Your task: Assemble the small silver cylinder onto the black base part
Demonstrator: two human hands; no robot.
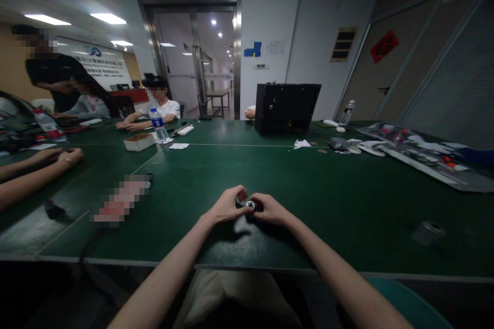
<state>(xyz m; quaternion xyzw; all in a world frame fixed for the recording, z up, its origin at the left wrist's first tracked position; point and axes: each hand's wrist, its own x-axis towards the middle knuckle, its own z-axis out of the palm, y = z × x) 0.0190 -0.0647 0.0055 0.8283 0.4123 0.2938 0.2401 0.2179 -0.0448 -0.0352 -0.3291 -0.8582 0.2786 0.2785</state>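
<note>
Just above the green table [293, 175], in the middle of the head view, my two hands meet around a small dark part with a round white face [250, 205]. Dark spots mark that face, but its exact kind is too small to make out. My left hand [227, 205] curls in from one side, its thumb at the white face. From the other side my right hand [272, 209] has its fingers closed around the dark body. Part of the thing is hidden behind my fingers.
A blurred flat object [121, 200] with a cable lies to the left, near a co-worker's arms [42, 169]. A metal cylinder [428, 233] stands at the right. Farther back are a water bottle [158, 126], an open box [139, 142], a black case [287, 108] and a cluttered tray [432, 164].
</note>
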